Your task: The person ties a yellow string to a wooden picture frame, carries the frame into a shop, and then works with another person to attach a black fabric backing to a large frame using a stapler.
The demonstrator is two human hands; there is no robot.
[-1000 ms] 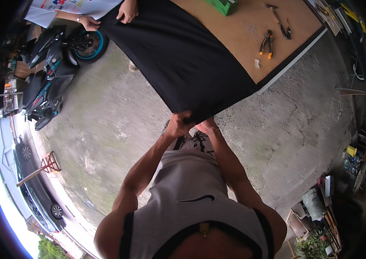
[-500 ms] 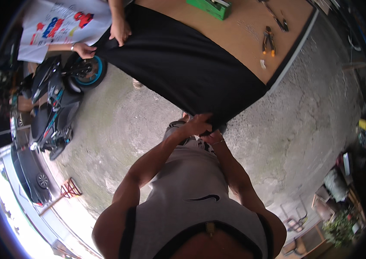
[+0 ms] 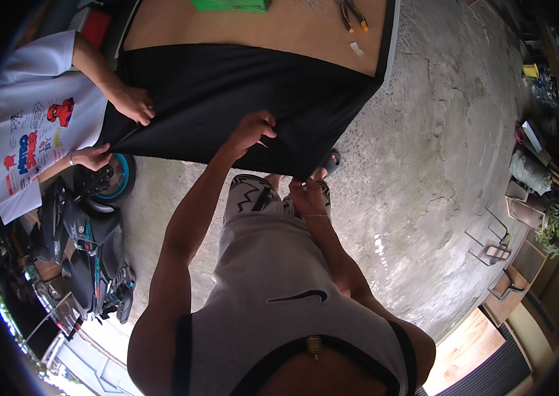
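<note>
Cloth: the big black cloth hangs off the wooden table at 12 o'clock.
Your left hand: your fingers pinch the cloth's near edge.
Your right hand: it pinches the cloth's low corner.
Other person: two hands hold the far edge at 10 o'clock.
Scooter: parked at 8 o'clock.

- Plain black cloth sheet, no pattern.
- Tan wooden bench with a dark edge.
- Flat bright green block.
- Co-worker's white printed shirt, red and blue cartoon motifs.
- Grey concrete floor, mottled, cracked.
- Black scooter, teal wheel rim.
</note>
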